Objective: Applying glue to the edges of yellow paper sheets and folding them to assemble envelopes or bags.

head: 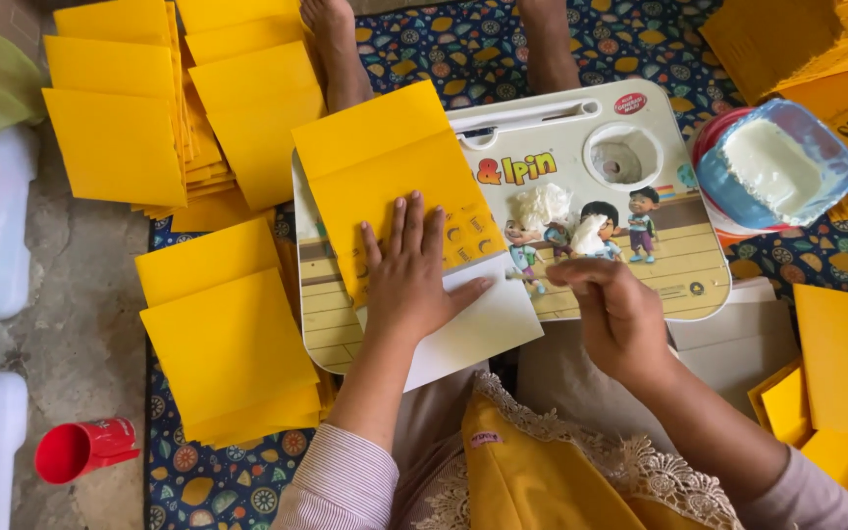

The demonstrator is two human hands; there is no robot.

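Observation:
My left hand point(406, 275) lies flat, fingers spread, on a yellow paper envelope point(385, 167) with a white inner sheet point(473, 329) showing at its lower end. The envelope rests on a white lap tray point(660, 285) printed with cartoon children. My right hand point(610, 309) hovers over the tray to the right, fingers pinched together near a small wad of white material point(589, 236); another white wad point(542, 204) lies beside it. Whether the fingers hold anything is unclear.
Stacks of yellow envelopes lie at upper left point(115, 137), lower left point(228, 339) and far right point(841, 358). A blue bowl of white paste point(775, 167) sits right of the tray. A red cup point(85, 449) lies on the floor. Someone's bare feet point(336, 49) show at the top.

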